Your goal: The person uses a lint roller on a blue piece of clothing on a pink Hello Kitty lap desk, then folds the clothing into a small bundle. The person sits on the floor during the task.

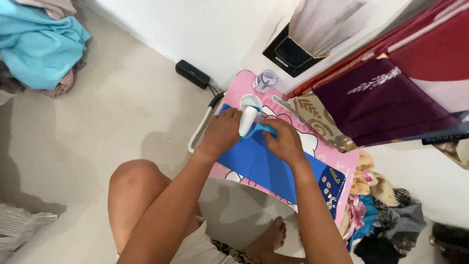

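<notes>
A blue cloth (259,164) lies spread along a small pink table (337,159). My left hand (222,132) grips the white handle of a small white iron (248,120) standing on the cloth's far end. My right hand (283,142) presses down on the blue cloth just beside the iron, pinching a fold of it. A printed patch shows on the cloth's near right end.
A clear cup (265,80) stands at the table's far corner. A black power strip (192,74) lies by the wall. Piled clothes (381,215) sit right of the table, a turquoise heap (39,44) at far left. Maroon fabric (381,98) hangs over a rack. My knee (139,186) is below.
</notes>
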